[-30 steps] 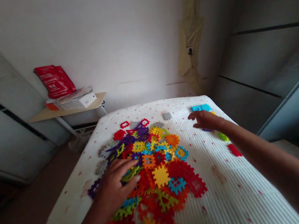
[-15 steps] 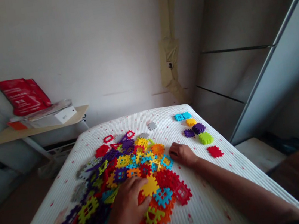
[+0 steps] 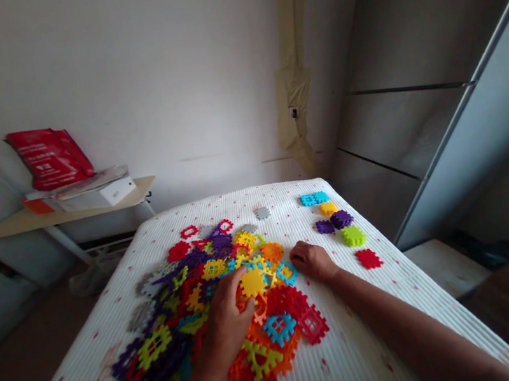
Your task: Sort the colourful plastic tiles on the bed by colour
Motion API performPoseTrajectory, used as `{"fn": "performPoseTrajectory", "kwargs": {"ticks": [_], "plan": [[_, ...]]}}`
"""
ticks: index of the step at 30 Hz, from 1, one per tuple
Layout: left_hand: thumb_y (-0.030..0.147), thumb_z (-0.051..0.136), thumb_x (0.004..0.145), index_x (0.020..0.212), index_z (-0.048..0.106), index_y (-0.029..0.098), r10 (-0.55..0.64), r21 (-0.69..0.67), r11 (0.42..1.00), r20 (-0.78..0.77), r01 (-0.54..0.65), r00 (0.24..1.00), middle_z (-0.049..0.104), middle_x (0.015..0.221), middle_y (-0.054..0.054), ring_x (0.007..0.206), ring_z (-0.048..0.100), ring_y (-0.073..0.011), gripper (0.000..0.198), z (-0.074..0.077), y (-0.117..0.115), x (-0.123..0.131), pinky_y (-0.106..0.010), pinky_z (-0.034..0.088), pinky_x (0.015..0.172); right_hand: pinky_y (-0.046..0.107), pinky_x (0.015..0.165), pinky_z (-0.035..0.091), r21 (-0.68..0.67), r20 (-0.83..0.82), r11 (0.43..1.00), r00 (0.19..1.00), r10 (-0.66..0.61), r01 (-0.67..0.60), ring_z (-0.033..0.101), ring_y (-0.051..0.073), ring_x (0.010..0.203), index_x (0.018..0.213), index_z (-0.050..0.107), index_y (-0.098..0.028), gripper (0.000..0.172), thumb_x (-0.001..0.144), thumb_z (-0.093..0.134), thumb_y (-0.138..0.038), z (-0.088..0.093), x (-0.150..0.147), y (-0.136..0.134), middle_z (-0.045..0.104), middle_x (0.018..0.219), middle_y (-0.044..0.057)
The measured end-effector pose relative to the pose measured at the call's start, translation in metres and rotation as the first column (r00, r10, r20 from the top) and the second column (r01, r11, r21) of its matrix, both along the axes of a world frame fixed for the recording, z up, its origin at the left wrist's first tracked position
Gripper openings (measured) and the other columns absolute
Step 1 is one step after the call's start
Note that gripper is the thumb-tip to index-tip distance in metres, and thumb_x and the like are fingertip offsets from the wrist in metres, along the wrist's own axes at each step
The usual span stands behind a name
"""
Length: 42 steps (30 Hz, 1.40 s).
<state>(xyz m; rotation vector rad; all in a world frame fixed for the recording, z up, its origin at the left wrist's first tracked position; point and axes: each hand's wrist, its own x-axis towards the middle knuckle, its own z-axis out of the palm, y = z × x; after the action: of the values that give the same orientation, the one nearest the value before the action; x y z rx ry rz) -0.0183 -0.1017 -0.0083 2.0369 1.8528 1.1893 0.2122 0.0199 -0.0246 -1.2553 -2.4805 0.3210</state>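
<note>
My left hand [image 3: 230,310] pinches a solid yellow interlocking square tile [image 3: 253,282] by its left edge, above the pile. Beneath it spreads a heap of notched plastic building tiles in many colours, among them a blue window tile [image 3: 280,329], a lime tile with a triangular hole [image 3: 263,358] and dark red tiles [image 3: 287,300]. My right hand [image 3: 312,260] rests on the cloth at the pile's right edge with its fingers curled in. Whatever its fingers hold, if anything, is hidden. Close by lie an orange tile [image 3: 272,252] and a blue open-frame tile [image 3: 287,272].
Along the right edge sit sorted tiles: blue [image 3: 314,198], yellow [image 3: 328,208], purple [image 3: 341,219], lime [image 3: 353,236] and red [image 3: 368,258]. A grey tile [image 3: 262,213] lies near the back. Left of the bed stands a small table [image 3: 9,227] with a red bag [image 3: 50,159].
My left hand has lifted the yellow tile up and slightly away from me, over the pile. My right hand stays almost still. The whole view has shifted slightly.
</note>
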Motion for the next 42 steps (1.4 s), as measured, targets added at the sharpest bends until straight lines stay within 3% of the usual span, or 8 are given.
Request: {"fn": "performPoseTrajectory", "kwargs": {"ticks": [6,11,17,29,34,37,40,42], "plan": [[0.012,0.051,0.072,0.124,0.046,0.021,0.022,0.006,1.000,0.009,-0.022,1.000,0.059,0.116,-0.008,0.108,0.056,-0.0214,0.052,0.001,-0.003,0.001,-0.038,0.047,0.094,0.025,0.069,0.046,-0.051,-0.205,0.998,0.979,0.009,-0.020,0.060,0.015,0.075,0.090,0.062,-0.018,0.014,0.081,0.052,-0.023,0.002,0.000,-0.002,0.063,0.088,0.005],[0.010,0.052,0.072,0.124,0.044,0.019,0.011,0.033,0.999,-0.007,-0.011,1.000,0.058,0.118,-0.009,0.110,0.055,-0.0214,0.054,-0.002,-0.002,0.002,-0.038,0.047,0.094,0.031,0.084,0.047,0.116,-0.375,0.949,0.872,0.315,-0.294,0.057,0.019,0.099,0.106,0.058,-0.019,0.028,0.079,0.058,-0.026,0.021,-0.023,-0.033,0.061,0.110,0.009],[0.012,0.054,0.073,0.127,0.041,0.022,-0.022,0.082,0.996,-0.080,0.028,0.997,0.057,0.122,-0.008,0.111,0.055,-0.0218,0.057,-0.003,-0.003,0.002,-0.039,0.046,0.095,0.038,0.091,0.045,0.221,-0.139,0.911,0.913,0.384,-0.349,0.050,0.025,0.112,0.119,0.052,-0.016,0.044,0.076,0.061,-0.024,0.032,-0.049,-0.062,0.051,0.128,0.015],[0.023,0.055,0.076,0.124,0.044,0.021,-0.048,0.173,0.983,-0.121,0.069,0.991,0.062,0.112,-0.009,0.099,0.062,-0.0226,0.050,-0.015,0.003,-0.003,-0.036,0.052,0.086,0.033,0.087,0.046,0.170,0.000,0.927,0.941,0.339,-0.334,0.053,0.022,0.100,0.121,0.047,-0.016,0.047,0.076,0.061,-0.023,0.036,-0.066,-0.065,0.057,0.111,0.010],[0.032,0.058,0.076,0.127,0.041,0.021,-0.053,0.111,0.992,-0.017,0.055,0.998,0.063,0.109,-0.009,0.090,0.065,-0.0210,0.056,-0.017,0.004,-0.006,-0.034,0.055,0.078,0.030,0.086,0.046,0.143,-0.090,0.941,0.943,0.322,-0.308,0.054,0.020,0.101,0.121,0.049,-0.017,0.056,0.068,0.068,-0.020,0.050,-0.043,-0.021,0.055,0.113,0.009],[0.032,0.056,0.077,0.127,0.042,0.022,-0.052,0.091,0.994,0.001,0.052,0.999,0.063,0.110,-0.009,0.092,0.065,-0.0209,0.053,-0.016,0.004,-0.005,-0.036,0.054,0.081,0.029,0.084,0.046,0.142,-0.119,0.983,0.984,0.133,-0.116,0.056,0.017,0.095,0.123,0.049,-0.019,0.060,0.066,0.069,-0.014,0.070,-0.001,0.037,0.055,0.112,0.007],[0.030,0.052,0.078,0.126,0.044,0.023,-0.049,0.067,0.997,-0.011,0.050,0.999,0.063,0.110,-0.008,0.092,0.065,-0.0205,0.049,-0.016,0.003,-0.005,-0.036,0.054,0.082,0.028,0.086,0.044,0.071,0.064,0.982,0.982,-0.177,0.172,0.056,0.017,0.099,0.119,0.054,-0.022,0.058,0.064,0.072,-0.014,0.087,0.046,0.097,0.055,0.115,0.005],[0.030,0.051,0.079,0.125,0.045,0.024,-0.037,0.067,0.997,-0.025,0.039,0.999,0.063,0.111,-0.007,0.093,0.065,-0.0208,0.047,-0.017,0.003,-0.006,-0.036,0.054,0.082,0.029,0.086,0.044,0.039,0.133,0.969,0.960,-0.246,0.243,0.057,0.018,0.096,0.116,0.056,-0.020,0.056,0.063,0.073,-0.012,0.092,0.071,0.127,0.058,0.111,0.005]]}}
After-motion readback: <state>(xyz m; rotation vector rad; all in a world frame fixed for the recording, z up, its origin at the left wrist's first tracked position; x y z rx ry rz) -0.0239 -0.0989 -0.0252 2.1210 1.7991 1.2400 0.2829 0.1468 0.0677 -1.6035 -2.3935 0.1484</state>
